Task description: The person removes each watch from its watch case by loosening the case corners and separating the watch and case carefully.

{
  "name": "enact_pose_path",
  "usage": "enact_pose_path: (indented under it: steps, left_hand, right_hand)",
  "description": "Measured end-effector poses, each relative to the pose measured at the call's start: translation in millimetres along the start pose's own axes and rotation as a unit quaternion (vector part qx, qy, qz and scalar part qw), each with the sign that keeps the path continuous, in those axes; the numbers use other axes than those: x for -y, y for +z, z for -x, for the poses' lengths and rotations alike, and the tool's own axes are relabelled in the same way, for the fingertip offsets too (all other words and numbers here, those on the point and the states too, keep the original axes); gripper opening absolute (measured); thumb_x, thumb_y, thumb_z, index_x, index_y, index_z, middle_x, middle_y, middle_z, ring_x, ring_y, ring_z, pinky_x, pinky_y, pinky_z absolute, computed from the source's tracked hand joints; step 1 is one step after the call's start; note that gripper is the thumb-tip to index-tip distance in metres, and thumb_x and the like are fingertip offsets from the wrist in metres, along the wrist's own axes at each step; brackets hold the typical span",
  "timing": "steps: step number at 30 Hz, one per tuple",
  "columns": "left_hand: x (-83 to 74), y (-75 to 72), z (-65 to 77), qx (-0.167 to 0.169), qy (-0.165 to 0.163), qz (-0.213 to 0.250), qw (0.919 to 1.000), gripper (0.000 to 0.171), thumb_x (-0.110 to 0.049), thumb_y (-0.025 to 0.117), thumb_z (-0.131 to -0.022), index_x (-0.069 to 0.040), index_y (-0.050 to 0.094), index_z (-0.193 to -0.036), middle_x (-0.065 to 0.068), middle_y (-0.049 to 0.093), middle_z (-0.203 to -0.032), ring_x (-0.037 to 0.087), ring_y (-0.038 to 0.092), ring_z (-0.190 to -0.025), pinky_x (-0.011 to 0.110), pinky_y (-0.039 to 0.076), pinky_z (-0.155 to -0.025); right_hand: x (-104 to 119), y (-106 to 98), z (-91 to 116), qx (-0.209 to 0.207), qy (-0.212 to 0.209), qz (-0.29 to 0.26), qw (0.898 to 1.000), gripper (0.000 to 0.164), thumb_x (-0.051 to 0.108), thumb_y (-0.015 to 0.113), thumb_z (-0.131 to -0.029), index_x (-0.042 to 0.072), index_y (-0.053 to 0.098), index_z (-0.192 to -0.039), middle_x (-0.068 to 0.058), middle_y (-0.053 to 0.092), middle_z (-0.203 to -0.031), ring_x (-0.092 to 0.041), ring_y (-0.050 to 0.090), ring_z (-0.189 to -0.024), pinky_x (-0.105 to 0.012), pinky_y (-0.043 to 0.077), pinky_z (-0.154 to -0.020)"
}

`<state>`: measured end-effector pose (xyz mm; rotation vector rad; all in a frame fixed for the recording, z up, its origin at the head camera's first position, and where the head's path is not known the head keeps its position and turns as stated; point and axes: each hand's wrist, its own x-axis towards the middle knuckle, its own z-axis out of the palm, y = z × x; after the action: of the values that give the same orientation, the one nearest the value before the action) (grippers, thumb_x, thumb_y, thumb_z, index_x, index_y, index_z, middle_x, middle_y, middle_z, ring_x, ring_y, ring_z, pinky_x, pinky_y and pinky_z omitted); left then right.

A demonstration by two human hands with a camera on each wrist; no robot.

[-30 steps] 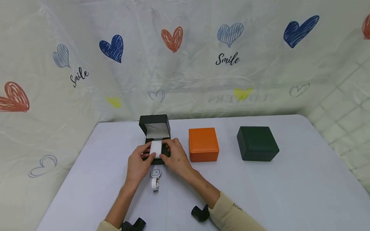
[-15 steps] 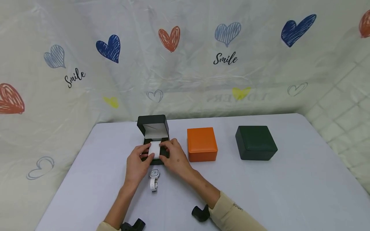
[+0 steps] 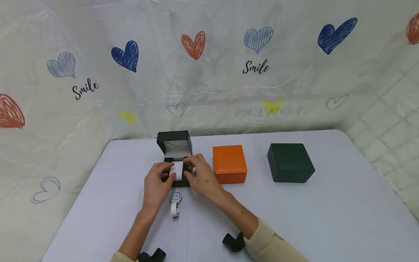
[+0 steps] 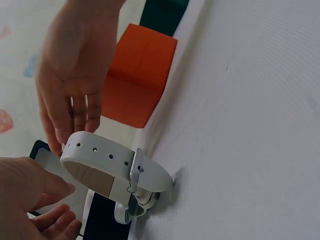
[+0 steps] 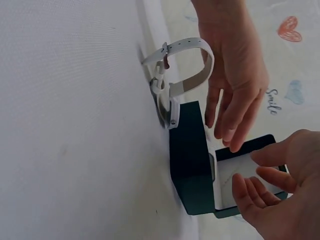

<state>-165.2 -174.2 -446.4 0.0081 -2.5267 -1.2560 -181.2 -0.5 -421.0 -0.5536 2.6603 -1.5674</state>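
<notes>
An open dark watch box stands at the back left of the table, its lid tipped back to show a pale lining. Inside sits a white cushion. My left hand has its thumb and index fingertips at the cushion's left edge. On the other side, my right hand hovers beside the cushion with thumb and fingers spread a little apart; nothing shows between them in the right wrist view. A white watch with a square face lies in front of the box. Its looped strap rises large in the left wrist view.
To the right of the watch box stands a closed orange box, and farther right a closed dark green box. A white cloth covers the table. Behind hangs a pale curtain printed with hearts.
My right hand has drawn slightly right, its fingertips coming away from the cushion's edge. My left hand stays at the cushion. The boxes and watch have not moved.
</notes>
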Motion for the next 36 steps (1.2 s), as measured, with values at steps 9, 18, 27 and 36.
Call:
enact_pose_path:
  steps: [9, 18, 27, 36]
  left_hand:
    - [-15.9, 7.7, 3.7, -0.017, 0.035, 0.065, 0.9971, 0.029, -0.003, 0.075, -0.093, -0.01, 0.075, -0.121, 0.005, 0.068, -0.122, 0.025, 0.066, -0.115, 0.037, 0.063, -0.091]
    - [-31.3, 21.9, 8.9, 0.025, 0.039, 0.119, 0.9918, 0.033, -0.001, 0.075, -0.093, -0.011, 0.072, -0.124, 0.003, 0.066, -0.125, 0.024, 0.065, -0.119, 0.033, 0.062, -0.092]
    - [-43.5, 38.3, 16.6, 0.058, 0.045, 0.125, 0.9894, 0.034, 0.0, 0.074, -0.093, -0.011, 0.07, -0.125, 0.005, 0.067, -0.127, 0.034, 0.065, -0.121, 0.036, 0.062, -0.095]
    - [-54.3, 52.2, 20.2, 0.1, 0.032, 0.139, 0.9847, 0.042, -0.001, 0.074, -0.092, -0.007, 0.064, -0.133, 0.011, 0.064, -0.134, 0.03, 0.064, -0.126, 0.04, 0.06, -0.099]
  right_hand:
    - [0.5, -25.7, 9.0, -0.039, -0.032, -0.037, 0.998, 0.031, 0.004, 0.069, -0.098, 0.006, 0.065, -0.129, -0.013, 0.061, -0.124, -0.028, 0.062, -0.112, -0.032, 0.06, -0.091]
    - [-8.9, -60.4, 16.1, -0.1, -0.043, -0.02, 0.994, 0.019, 0.007, 0.069, -0.099, 0.014, 0.07, -0.117, -0.003, 0.065, -0.113, -0.02, 0.062, -0.104, -0.032, 0.058, -0.085]
    - [-26.9, -87.7, 20.0, -0.152, -0.059, 0.011, 0.987, 0.016, 0.005, 0.07, -0.097, 0.008, 0.072, -0.112, -0.002, 0.068, -0.108, -0.015, 0.06, -0.097, -0.034, 0.055, -0.082]
    - [-41.9, -111.0, 26.1, -0.17, -0.042, 0.066, 0.982, 0.015, 0.01, 0.075, -0.094, 0.01, 0.074, -0.109, -0.004, 0.065, -0.106, -0.018, 0.056, -0.098, -0.03, 0.051, -0.08]
